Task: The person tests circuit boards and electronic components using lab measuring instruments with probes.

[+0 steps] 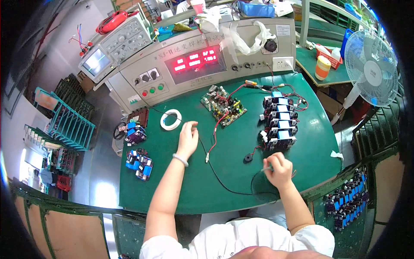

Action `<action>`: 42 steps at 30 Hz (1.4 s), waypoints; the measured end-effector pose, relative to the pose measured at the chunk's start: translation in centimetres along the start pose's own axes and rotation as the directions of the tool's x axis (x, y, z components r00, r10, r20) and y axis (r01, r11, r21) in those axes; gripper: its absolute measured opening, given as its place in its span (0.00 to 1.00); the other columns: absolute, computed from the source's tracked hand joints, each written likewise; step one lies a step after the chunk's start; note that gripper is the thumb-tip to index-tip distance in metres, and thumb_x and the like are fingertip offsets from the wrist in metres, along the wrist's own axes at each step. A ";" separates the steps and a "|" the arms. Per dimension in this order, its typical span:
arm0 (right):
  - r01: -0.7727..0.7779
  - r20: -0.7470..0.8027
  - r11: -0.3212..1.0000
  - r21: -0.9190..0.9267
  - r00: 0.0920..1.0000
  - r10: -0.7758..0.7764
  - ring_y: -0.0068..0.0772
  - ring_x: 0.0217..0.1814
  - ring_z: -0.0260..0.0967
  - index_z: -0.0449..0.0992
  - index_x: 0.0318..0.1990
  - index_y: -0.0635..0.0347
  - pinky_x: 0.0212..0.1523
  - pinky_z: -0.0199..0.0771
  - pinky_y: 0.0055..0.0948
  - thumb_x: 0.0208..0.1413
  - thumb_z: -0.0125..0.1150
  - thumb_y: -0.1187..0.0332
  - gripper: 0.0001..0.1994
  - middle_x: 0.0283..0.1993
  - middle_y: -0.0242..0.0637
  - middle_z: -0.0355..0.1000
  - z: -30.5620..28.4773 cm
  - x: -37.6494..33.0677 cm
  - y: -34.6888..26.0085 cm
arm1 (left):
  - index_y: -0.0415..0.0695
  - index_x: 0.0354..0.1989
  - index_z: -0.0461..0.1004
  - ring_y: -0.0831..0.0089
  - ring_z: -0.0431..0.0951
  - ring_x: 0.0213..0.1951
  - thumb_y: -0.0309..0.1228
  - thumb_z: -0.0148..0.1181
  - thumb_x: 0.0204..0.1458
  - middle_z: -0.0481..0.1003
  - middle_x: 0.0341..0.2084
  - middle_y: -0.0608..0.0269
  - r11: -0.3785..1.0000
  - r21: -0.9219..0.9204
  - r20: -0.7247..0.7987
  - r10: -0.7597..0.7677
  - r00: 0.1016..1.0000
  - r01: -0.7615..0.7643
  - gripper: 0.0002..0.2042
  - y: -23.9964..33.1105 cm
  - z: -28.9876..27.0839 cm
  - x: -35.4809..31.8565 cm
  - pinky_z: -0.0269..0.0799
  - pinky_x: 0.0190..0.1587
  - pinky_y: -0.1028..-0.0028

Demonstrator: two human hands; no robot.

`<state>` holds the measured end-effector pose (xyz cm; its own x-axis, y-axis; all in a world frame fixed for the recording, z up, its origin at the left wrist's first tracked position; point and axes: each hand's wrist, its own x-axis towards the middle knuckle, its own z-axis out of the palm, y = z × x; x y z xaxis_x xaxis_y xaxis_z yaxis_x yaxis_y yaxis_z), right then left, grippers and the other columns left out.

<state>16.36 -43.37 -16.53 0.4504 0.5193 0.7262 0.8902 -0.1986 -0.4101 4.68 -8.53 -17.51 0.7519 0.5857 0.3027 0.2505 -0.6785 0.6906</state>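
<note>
Head view: bench (319, 134) crossed by black cable (233, 191)

Slack probably eases handling; modules (283, 116) stand beside the circuit board (223, 106), perhaps for reach. Left hand (188, 137) half-curled, contact unclear; right hand (279, 169) seemingly pinches the cable's pale end (267, 168).

The green bench top (233, 172) stretched out before me. Near its middle toward the back lay a bare circuit board (223, 106), with red wires (215, 131) running off it. To my right stood a row of blue-and-black modules (282, 123), a small round black part (247, 158) just beside it. A white ring-shaped roll (165, 121) and two module clusters (139, 164) lay leftward; a black cable (220, 179) trailed across the front.
</note>
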 end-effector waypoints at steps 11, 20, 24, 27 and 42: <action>0.055 0.160 0.994 0.094 0.985 -0.070 0.38 0.17 0.64 0.67 0.25 0.55 0.17 0.64 0.34 0.44 0.67 0.73 0.10 0.25 0.35 0.62 1.2 -0.2 0.9 | 0.41 0.44 0.76 0.68 0.80 0.44 0.21 0.57 0.53 0.79 0.39 0.58 0.993 0.068 -0.056 -0.089 0.994 0.093 0.11 -5.6 1.9 13.6 0.74 0.49 0.70; 0.053 0.187 0.994 0.100 0.980 -0.071 0.36 0.17 0.64 0.67 0.23 0.55 0.17 0.64 0.33 0.43 0.67 0.73 0.11 0.25 0.34 0.62 1.0 0.0 0.9 | 0.41 0.36 0.77 0.67 0.80 0.35 0.27 0.62 0.51 0.79 0.32 0.57 0.990 0.129 -0.033 0.068 0.997 -0.063 0.06 -3.4 2.5 14.0 0.75 0.41 0.70; 0.046 0.186 0.993 0.112 0.980 -0.067 0.37 0.17 0.64 0.67 0.23 0.55 0.17 0.64 0.33 0.42 0.67 0.73 0.11 0.25 0.34 0.62 1.0 0.1 0.8 | 0.40 0.32 0.78 0.67 0.80 0.31 0.29 0.64 0.49 0.79 0.27 0.57 0.977 0.208 -0.073 0.054 0.996 -0.038 0.06 -4.5 1.6 13.1 0.76 0.39 0.69; 0.043 0.183 0.993 0.111 0.981 -0.063 0.37 0.17 0.64 0.67 0.23 0.55 0.17 0.64 0.33 0.42 0.67 0.73 0.11 0.25 0.34 0.61 1.0 0.0 1.0 | 0.40 0.31 0.78 0.66 0.80 0.31 0.29 0.64 0.49 0.79 0.26 0.56 0.968 0.250 -0.076 0.047 0.996 -0.026 0.06 -4.9 1.2 12.2 0.76 0.39 0.69; 0.022 0.269 0.990 0.137 0.961 -0.059 0.37 0.19 0.66 0.68 0.25 0.55 0.19 0.67 0.33 0.40 0.68 0.73 0.11 0.26 0.33 0.62 0.9 0.0 0.8 | 0.40 0.42 0.72 0.66 0.79 0.41 0.15 0.53 0.48 0.77 0.35 0.57 1.000 0.017 -0.005 -0.026 1.000 0.026 0.13 -4.5 1.2 12.0 0.75 0.45 0.70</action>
<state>17.04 -42.81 -17.38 0.3619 0.7347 0.5738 0.8823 -0.0714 -0.4652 13.32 0.97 -17.77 0.7420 0.6052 0.2884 0.2798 -0.6705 0.6871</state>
